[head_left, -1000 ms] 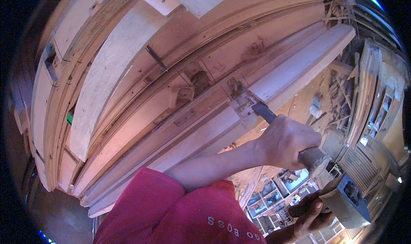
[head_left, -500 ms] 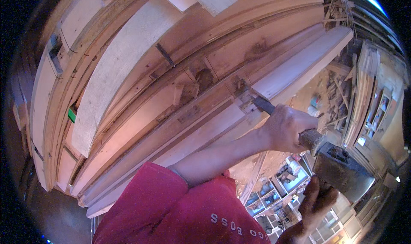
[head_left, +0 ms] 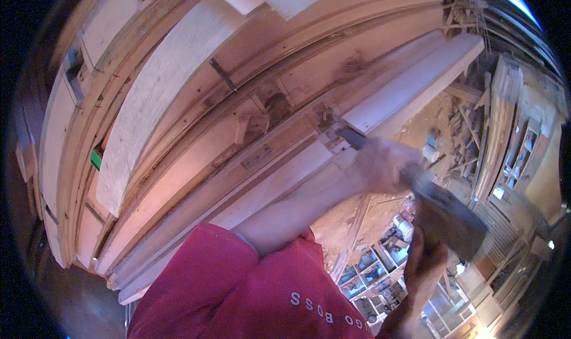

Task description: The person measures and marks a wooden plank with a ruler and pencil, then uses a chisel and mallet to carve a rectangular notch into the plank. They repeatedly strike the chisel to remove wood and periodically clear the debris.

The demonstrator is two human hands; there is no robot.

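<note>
My left hand (head_left: 389,163) is wrapped round a chisel (head_left: 352,137), its fingers blurred by motion. The dark blade points up and left into a notch (head_left: 327,138) cut in a long wooden beam (head_left: 291,172). At the other end of the chisel, the wide dark head of what looks like a hatchet (head_left: 461,223) is against or very close to the handle's butt; blur hides whether they touch. My right hand (head_left: 429,259), in shadow below the head, is closed round the hatchet's handle, which the hand mostly hides.
Curved wooden planks (head_left: 166,83) and ribs stretch across the left and top. A pale board (head_left: 410,89) rests beside the notch. Below lie a compartmented tray (head_left: 369,273), a white container (head_left: 430,153) and scrap wood (head_left: 467,128) on the ground. Long timbers (head_left: 502,119) stand at right.
The hatchet head and my right hand have moved up and left, in to the chisel's butt. My left hand and the chisel have shifted slightly left with the view.
</note>
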